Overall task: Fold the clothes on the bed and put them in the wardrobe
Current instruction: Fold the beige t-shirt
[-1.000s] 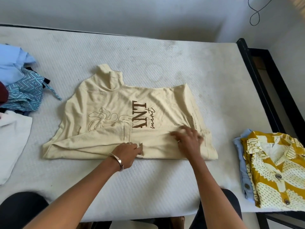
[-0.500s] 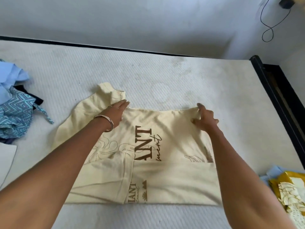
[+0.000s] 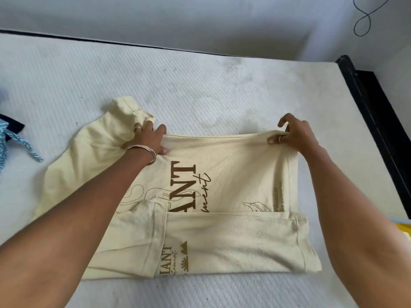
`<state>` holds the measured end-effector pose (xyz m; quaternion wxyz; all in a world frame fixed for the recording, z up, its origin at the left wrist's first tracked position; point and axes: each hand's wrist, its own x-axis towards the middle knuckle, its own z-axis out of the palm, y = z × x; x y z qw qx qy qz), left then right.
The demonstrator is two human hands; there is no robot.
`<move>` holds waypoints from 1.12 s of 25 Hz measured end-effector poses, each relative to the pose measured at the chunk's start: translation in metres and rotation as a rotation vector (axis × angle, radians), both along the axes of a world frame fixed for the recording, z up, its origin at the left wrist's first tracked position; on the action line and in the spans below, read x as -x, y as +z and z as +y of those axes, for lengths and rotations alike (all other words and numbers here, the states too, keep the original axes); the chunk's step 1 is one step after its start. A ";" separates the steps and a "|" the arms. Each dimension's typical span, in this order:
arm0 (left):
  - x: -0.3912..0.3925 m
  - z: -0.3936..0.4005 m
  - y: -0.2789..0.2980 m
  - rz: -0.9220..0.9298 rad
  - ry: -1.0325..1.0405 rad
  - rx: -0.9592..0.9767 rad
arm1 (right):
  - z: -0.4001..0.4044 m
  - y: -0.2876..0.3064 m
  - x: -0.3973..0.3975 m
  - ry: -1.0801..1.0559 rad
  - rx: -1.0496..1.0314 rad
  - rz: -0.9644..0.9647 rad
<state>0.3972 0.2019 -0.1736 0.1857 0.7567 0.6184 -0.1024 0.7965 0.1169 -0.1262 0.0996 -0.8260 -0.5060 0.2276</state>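
Cotton-like cream cloth: the T-shirt [image 3: 222, 174], brown lettering on its face, lies flat mid-bed on the white mattress [image 3: 200, 90], its near edge already turned up in a band.
Left hand [image 3: 148, 138]: at the far edge close to the collar; thumb under the hem and fingers curled over it, pinching the cloth. A bangle [image 3: 142, 151] sits on the wrist.
Right hand [image 3: 293, 133]: at the far right corner of that same edge; fingers closed on the cloth, the edge raised a little off the mattress.
Handling, as judged: light, limp, not fragile; it will sag between the two grips and crease wherever it slackens. Taut far corners look the soundest hold for drawing that edge toward the near band.
Loose part: the collar and left sleeve [image 3: 93, 138] spread beyond the left hand, unfolded, and may drag or bunch.
Nearby, left edge: blue patterned garment [image 3: 13, 138] with a trailing tie, well apart from the T-shirt.
Nearby, right edge: a sliver of yellow cloth [image 3: 403, 230], mostly cut off.
Obstructions: black bed frame [image 3: 373, 121] along the right; nothing lies on the fold path.
Wardrobe: not in view.
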 end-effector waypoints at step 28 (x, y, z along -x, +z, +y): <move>0.093 -0.209 0.018 0.027 -0.902 -0.501 | -0.267 -0.022 0.099 0.161 -0.075 -0.429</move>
